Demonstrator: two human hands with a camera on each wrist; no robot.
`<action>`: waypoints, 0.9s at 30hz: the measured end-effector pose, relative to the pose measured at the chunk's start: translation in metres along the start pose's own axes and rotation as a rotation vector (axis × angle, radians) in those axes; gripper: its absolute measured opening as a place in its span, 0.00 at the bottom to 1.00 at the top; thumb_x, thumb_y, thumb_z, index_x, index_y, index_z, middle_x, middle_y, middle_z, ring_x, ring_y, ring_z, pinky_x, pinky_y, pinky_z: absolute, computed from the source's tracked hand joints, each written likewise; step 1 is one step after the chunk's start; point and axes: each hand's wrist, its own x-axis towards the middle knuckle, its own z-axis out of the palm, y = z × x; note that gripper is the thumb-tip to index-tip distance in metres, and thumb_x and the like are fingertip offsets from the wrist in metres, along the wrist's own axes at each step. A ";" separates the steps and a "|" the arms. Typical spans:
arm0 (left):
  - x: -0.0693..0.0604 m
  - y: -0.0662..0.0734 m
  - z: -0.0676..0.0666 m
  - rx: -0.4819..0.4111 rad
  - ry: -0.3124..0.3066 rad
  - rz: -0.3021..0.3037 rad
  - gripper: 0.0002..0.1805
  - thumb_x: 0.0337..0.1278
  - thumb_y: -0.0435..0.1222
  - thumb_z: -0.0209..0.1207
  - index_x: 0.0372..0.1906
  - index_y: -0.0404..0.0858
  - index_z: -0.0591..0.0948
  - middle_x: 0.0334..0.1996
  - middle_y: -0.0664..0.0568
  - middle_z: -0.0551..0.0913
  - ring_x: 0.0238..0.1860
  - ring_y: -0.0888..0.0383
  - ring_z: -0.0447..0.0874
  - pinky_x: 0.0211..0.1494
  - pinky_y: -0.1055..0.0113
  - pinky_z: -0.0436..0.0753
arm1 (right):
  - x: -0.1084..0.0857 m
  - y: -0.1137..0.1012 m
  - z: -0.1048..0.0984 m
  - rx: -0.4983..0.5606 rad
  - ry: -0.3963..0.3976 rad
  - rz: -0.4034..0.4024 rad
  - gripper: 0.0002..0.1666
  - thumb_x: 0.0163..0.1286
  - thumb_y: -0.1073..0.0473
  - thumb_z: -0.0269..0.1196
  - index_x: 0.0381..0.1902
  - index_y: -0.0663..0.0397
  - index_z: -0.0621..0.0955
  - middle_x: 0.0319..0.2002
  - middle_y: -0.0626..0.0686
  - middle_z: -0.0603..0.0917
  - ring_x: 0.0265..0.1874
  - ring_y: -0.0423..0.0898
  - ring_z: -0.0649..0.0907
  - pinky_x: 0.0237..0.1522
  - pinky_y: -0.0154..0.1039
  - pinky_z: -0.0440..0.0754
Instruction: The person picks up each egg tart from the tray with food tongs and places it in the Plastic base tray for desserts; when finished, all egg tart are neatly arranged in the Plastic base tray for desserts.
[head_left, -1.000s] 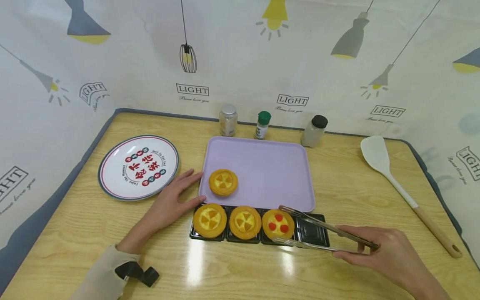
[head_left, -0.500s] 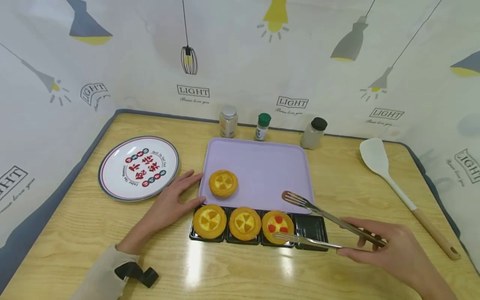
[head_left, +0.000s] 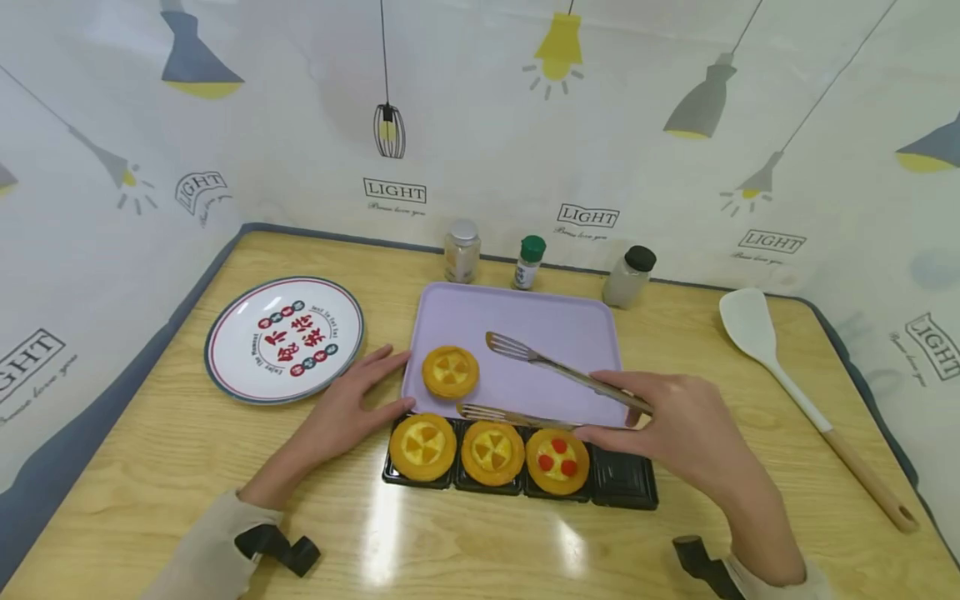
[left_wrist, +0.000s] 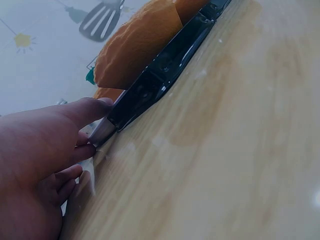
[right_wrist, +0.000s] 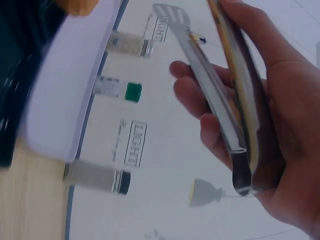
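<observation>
My right hand (head_left: pixel 678 425) holds metal tongs (head_left: pixel 566 371) over the lilac tray (head_left: pixel 525 310). The tongs' fork-like ends are spread, close to the right and near sides of an egg tart (head_left: pixel 450 372) on the tray; contact cannot be told. Along the tray's near edge lies a black plastic holder (head_left: pixel 624 477). It bears two tarts with orange wedges, a left tart (head_left: pixel 422 447) and a middle tart (head_left: pixel 492 452), then a red-dotted tart (head_left: pixel 557 461); its rightmost compartment holds nothing. My left hand (head_left: pixel 341 417) touches the tray's left edge, thumb at the near corner (left_wrist: pixel 103 131).
A white plate (head_left: pixel 225 350) with red lettering stands left of the tray. Behind it are a silver-capped jar (head_left: pixel 462 252), a green-capped shaker (head_left: pixel 529 262) and a black-capped jar (head_left: pixel 628 277). A white spatula (head_left: pixel 780 375) with a wooden handle lies to the right.
My right hand has carried the tongs left and away from me, from above the red-dotted tart to the tart on the tray. The left hand keeps its place at the tray's edge.
</observation>
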 end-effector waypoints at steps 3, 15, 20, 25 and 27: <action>0.000 0.000 0.002 -0.002 0.004 0.005 0.37 0.59 0.56 0.63 0.72 0.50 0.69 0.73 0.45 0.61 0.73 0.46 0.55 0.70 0.40 0.57 | 0.013 -0.007 0.009 -0.030 -0.027 -0.011 0.37 0.47 0.29 0.73 0.47 0.48 0.88 0.23 0.38 0.82 0.17 0.29 0.74 0.17 0.29 0.70; 0.001 -0.002 0.000 0.007 0.008 0.009 0.38 0.58 0.57 0.62 0.72 0.50 0.69 0.73 0.45 0.61 0.73 0.46 0.55 0.70 0.40 0.57 | 0.035 -0.013 0.043 -0.071 -0.039 -0.031 0.37 0.48 0.27 0.71 0.45 0.48 0.88 0.25 0.43 0.84 0.15 0.32 0.72 0.17 0.30 0.70; 0.001 -0.002 0.000 0.000 0.009 0.022 0.38 0.58 0.57 0.63 0.72 0.49 0.69 0.73 0.44 0.61 0.73 0.46 0.55 0.70 0.40 0.57 | 0.036 -0.013 0.049 -0.082 -0.037 -0.028 0.37 0.48 0.27 0.71 0.44 0.47 0.88 0.25 0.43 0.85 0.14 0.32 0.71 0.16 0.31 0.70; 0.001 -0.001 0.000 -0.001 0.007 0.014 0.38 0.58 0.57 0.63 0.72 0.50 0.69 0.73 0.45 0.61 0.73 0.47 0.54 0.70 0.41 0.57 | 0.036 -0.013 0.051 -0.084 -0.044 -0.023 0.36 0.48 0.27 0.71 0.44 0.48 0.88 0.26 0.44 0.85 0.14 0.32 0.71 0.16 0.30 0.69; 0.001 -0.001 0.001 0.001 0.003 0.008 0.38 0.59 0.57 0.62 0.72 0.50 0.69 0.73 0.46 0.61 0.74 0.48 0.54 0.70 0.41 0.57 | 0.035 -0.013 0.051 -0.084 -0.045 -0.020 0.36 0.48 0.27 0.71 0.44 0.48 0.88 0.26 0.45 0.85 0.13 0.32 0.71 0.16 0.31 0.69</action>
